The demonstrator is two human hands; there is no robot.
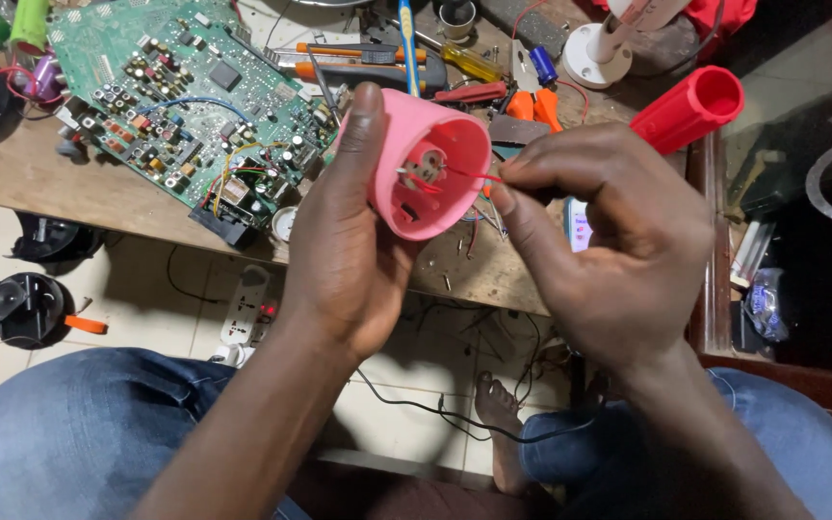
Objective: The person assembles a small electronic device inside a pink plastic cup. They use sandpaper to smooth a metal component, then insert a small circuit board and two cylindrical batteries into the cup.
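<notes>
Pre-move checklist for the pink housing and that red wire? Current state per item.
1. Left hand has a firm wrap on the pink housing, thumb along its rim: ok.
2. Open end faces the camera, with the inner contacts visible: ok.
3. Right hand pinches the red wire between its fingertips: ok.
4. Wire's far end seated on a contact inside: cannot tell, too small.
5. Green circuit board lies apart from the housing on the wooden bench: ok.
6. Loose tools crowd the bench just behind the housing: not ok.
</notes>
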